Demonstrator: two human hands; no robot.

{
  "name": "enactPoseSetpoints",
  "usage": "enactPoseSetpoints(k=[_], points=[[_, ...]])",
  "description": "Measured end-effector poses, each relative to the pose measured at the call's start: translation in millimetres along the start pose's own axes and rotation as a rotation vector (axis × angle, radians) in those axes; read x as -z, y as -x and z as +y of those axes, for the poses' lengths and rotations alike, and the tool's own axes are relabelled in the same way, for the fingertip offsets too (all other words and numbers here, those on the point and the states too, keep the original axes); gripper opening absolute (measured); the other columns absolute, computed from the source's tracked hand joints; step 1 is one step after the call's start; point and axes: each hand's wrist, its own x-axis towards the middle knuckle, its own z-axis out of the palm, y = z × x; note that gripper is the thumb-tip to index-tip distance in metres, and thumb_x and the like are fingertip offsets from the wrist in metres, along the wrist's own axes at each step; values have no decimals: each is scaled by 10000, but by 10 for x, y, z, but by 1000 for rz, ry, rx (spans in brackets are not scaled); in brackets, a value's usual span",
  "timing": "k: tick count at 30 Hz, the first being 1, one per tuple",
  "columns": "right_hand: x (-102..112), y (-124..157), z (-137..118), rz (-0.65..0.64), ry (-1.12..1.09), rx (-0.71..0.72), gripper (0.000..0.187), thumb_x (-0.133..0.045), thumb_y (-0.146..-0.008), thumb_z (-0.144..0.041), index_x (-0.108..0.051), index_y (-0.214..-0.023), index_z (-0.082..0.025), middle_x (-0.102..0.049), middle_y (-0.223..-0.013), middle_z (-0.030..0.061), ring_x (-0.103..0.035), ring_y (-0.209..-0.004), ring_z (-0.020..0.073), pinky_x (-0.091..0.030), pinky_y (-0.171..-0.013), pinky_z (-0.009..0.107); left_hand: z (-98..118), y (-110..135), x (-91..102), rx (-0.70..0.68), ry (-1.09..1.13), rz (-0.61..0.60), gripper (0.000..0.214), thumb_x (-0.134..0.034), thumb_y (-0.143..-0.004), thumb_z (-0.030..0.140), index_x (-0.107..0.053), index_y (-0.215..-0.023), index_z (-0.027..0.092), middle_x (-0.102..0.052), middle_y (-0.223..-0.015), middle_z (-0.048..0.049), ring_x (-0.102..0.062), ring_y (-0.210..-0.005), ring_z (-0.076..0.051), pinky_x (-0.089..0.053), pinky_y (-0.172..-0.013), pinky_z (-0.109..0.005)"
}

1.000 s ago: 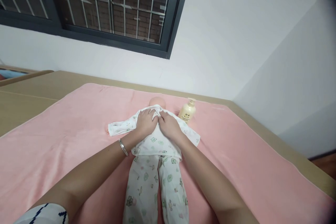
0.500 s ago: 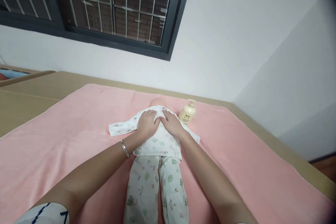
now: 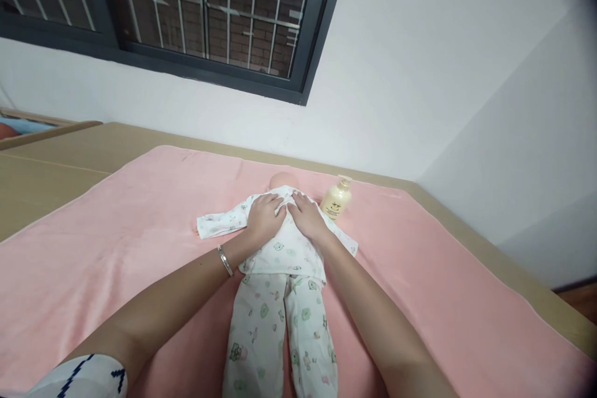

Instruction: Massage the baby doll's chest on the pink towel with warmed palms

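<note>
A doll (image 3: 280,242) in white printed pyjamas lies on its back in the middle of a pink towel (image 3: 116,242), head towards the wall and legs towards the viewer. The left hand (image 3: 265,216), a bangle (image 3: 224,260) on its wrist, and the right hand (image 3: 305,216) rest side by side, palms down, on the doll's chest, fingers spread flat on the shirt (image 3: 284,249) near the collar and gripping nothing. A cream pump bottle (image 3: 336,199) stands on the towel just beside the doll's shoulder, and a barred window (image 3: 186,12) fills the wall above.
</note>
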Motion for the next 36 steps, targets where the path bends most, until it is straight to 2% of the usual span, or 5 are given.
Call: enactPoseSetpoints(k=[10,17,23,29,36], points=[[9,218,-234,59,62,191,476,-339,-952,-213,-532,-1380,-136,-541,-1425,126,-458,-1330,249,-305,-1130,381,-37,-73,-4,59,-59,-114,460,-428,-919,294,-567,-1326,129,-603,-1364,-129,-515,-1301,-282,-373,-1143,-455],[35,-61,78,72,-52,33,502,-326,-967,-291,-501,-1423,-175,-505,-1477,54,-422,-1377,223,-294,-1145,355,-29,-66,7,12,-73,-105,385,-432,-902,262,-678,-1178,153,-660,-1271,-107,-564,-1231,-272,-408,-1114,-427],[78,208,-238,78,132,110,372,-339,-943,-210,-647,-1142,-143,-662,-1222,125,-563,-1154,270,-403,-992,370,-21,-74,11,94,-73,-128,444,-420,-903,286,-610,-1274,130,-604,-1345,-141,-531,-1276,-299,-397,-1115,-440],[111,279,-306,15,114,147,369,-325,-959,-181,-631,-1163,-159,-668,-1182,129,-584,-1121,269,-435,-918,352,-28,-78,-1,92,-116,-151,476,-387,-917,280,-539,-1331,101,-577,-1370,-171,-512,-1289,-313,-390,-1109,-459],[32,0,-30,64,2,88,407,-328,-1021,-339,-556,-1326,-196,-531,-1441,82,-460,-1332,224,-318,-1108,371,65,0,56,-52,-128,-85,409,-367,-921,203,-629,-1226,130,-635,-1286,-131,-559,-1220,-277,-416,-1097,-429]])
